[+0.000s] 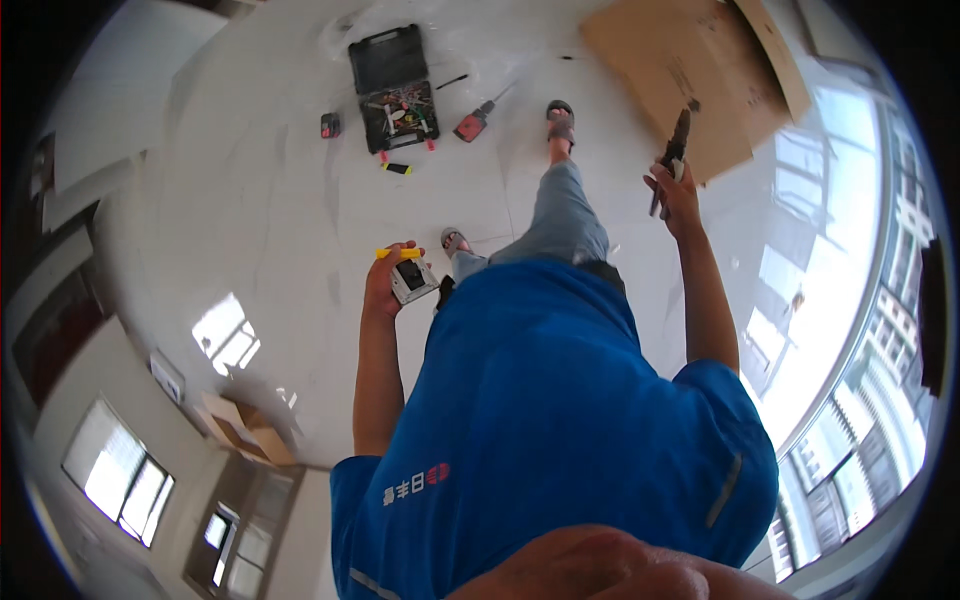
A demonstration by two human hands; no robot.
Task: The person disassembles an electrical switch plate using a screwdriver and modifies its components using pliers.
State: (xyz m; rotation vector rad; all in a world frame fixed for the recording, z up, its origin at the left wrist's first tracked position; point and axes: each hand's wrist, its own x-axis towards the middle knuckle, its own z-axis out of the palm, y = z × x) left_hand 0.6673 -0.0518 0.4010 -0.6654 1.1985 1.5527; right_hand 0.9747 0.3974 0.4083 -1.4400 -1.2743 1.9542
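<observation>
My left hand (pixel 382 290) is closed round a white, square wall-plate-like piece (pixel 418 287) with a dark centre. A bright yellow strip-like thing (pixel 397 254) lies along the same hand's fingers; its kind is unclear. Out to the right, my right hand (pixel 677 198) grips a dark, plier-like tool (pixel 677 138), its jaws pointing away from me. Two thin handle ends show below the fingers. Both hands are held in the air, well apart, on either side of my body.
An open black tool case (pixel 388 62) full of small bits lies on the pale floor ahead. Around it are a red cordless drill (pixel 470 124), a battery pack (pixel 330 125), a black screwdriver (pixel 452 82) and a yellow-black utility knife (pixel 397 168). Flattened cardboard (pixel 680 65) covers the far right.
</observation>
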